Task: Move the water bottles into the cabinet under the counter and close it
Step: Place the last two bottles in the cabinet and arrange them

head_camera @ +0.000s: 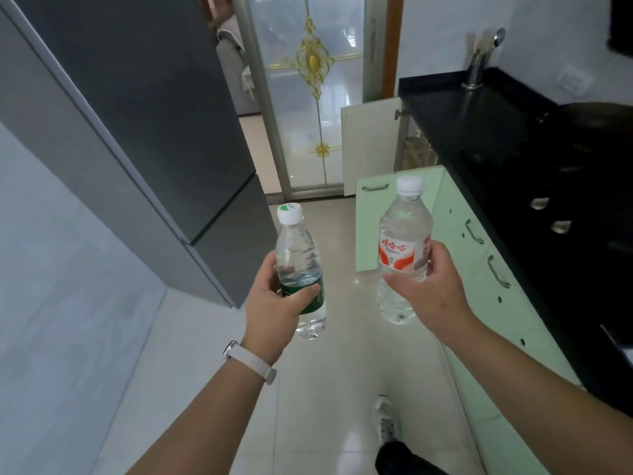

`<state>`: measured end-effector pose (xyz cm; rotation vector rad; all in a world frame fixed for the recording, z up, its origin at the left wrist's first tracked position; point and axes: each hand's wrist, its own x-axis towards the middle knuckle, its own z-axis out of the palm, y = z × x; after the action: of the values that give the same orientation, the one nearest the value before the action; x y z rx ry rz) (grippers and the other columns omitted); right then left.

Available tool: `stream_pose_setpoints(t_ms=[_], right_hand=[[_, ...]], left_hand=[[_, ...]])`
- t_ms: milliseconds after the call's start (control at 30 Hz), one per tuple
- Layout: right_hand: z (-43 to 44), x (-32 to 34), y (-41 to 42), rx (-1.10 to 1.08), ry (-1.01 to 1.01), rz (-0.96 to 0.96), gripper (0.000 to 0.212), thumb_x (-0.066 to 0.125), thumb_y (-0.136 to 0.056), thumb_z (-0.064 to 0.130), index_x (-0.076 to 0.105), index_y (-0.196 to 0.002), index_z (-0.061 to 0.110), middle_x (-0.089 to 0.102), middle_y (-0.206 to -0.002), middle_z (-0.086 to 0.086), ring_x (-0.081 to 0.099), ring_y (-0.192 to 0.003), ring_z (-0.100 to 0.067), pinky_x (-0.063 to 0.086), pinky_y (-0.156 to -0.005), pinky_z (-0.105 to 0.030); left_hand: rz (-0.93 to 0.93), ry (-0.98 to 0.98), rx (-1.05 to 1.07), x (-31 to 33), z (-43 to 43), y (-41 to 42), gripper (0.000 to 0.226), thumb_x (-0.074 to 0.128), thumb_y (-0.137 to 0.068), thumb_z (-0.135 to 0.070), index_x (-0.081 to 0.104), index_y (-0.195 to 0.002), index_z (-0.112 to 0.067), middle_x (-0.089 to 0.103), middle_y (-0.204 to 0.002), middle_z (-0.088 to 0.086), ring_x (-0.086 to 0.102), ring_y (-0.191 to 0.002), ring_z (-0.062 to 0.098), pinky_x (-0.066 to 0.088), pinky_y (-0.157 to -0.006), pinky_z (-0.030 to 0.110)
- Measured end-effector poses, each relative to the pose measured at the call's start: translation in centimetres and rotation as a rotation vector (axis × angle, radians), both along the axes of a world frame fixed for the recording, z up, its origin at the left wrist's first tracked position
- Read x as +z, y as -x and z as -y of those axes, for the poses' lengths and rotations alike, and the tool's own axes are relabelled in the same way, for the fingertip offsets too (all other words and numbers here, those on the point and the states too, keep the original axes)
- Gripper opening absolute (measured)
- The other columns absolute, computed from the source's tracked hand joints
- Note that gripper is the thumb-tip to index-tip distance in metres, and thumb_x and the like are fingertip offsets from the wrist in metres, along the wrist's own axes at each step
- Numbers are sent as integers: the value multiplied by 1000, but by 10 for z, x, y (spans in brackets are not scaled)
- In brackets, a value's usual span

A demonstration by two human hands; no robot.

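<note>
Both upright, green-label bottle (296,246) clasped in left grip (274,308), red-label bottle (403,246) clasped in right grip (434,292)

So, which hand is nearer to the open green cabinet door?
Right. The right hand is just beside the open green door; the left hand is farther to the left, away from it.

White wristband (251,364), white shoe (385,419), dark trousers (400,458)

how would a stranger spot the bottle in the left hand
Between the grey fridge and the green cabinets, two hands hold bottles. The left hand, white band on its wrist, grips this water bottle. Its green label differs from the red-labelled bottle in the right hand.
</note>
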<state>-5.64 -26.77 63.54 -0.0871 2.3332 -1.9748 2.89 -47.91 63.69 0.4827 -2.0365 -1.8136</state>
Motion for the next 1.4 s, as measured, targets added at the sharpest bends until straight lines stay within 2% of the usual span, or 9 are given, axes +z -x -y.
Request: stream_pose_setpoints(t_ms=[167,333,433,600,767,900,1167,1300,1400], right_hand=[[16,-5,82,63,21,36,45,85,-71,15,55,-101,29,68,-96,9,67,-86,-7,54,-78,-29],[23,-6,163,139,16,46,47,86,-71,18,54,-104,31,67,-97,12,65,-84,-1,50,-73,-21],[28,-6,203,163,18,41,48,86,-70,19,54,-102,33,68,-96,13,66,-84,-2,52,-76,-24],[38,-7,248,207,27,51,46,84,-73,19,52,-101,36,66,-96,15,65,-81,2,49,-70,-19],[58,-7,288,211,3,41,45,85,-71,22,53,-100,35,66,-97,14,65,-84,-3,52,-76,-25],[81,-9,316,215,7,54,46,85,-71,21,54,-102,34,68,-97,11,67,-86,-7,54,-78,-28],[165,-19,387,182,-61,52,46,84,-72,24,53,-105,32,66,-99,10,67,-88,-11,53,-73,-24],[224,-15,425,135,-68,71,49,83,-72,22,54,-110,28,67,-101,6,68,-89,-13,53,-69,-23],[270,-8,450,114,-106,34,47,84,-72,22,52,-104,34,65,-99,10,67,-87,-9,51,-68,-20]], left_hand=[[26,47,79,4,7,72,57,78,-75,9,64,-113,-32,75,-101,-5,72,-95,17,58,-86,34],[44,76,124,13,9,140,56,80,-75,7,63,-118,-25,75,-102,-5,72,-94,16,59,-82,29],[46,87,142,14,12,172,55,80,-75,5,63,-119,-24,75,-103,-4,72,-95,15,59,-83,30],[41,99,169,19,20,211,54,80,-76,4,63,-114,-31,74,-102,-7,72,-94,13,60,-85,33],[38,101,214,20,46,246,55,81,-76,0,63,-111,-39,74,-103,-10,71,-96,13,58,-88,39],[28,82,231,17,77,278,54,81,-76,0,64,-116,-31,74,-103,-7,71,-95,13,58,-91,42],[-6,30,186,2,177,364,54,80,-76,2,64,-118,-26,75,-104,-4,72,-95,15,59,-87,37],[-18,-6,148,3,243,411,51,79,-76,4,64,-118,-22,75,-103,-3,72,-93,15,60,-83,32],[-29,-8,87,4,287,443,51,79,-77,4,63,-120,-18,74,-102,-2,72,-93,14,60,-80,27]])
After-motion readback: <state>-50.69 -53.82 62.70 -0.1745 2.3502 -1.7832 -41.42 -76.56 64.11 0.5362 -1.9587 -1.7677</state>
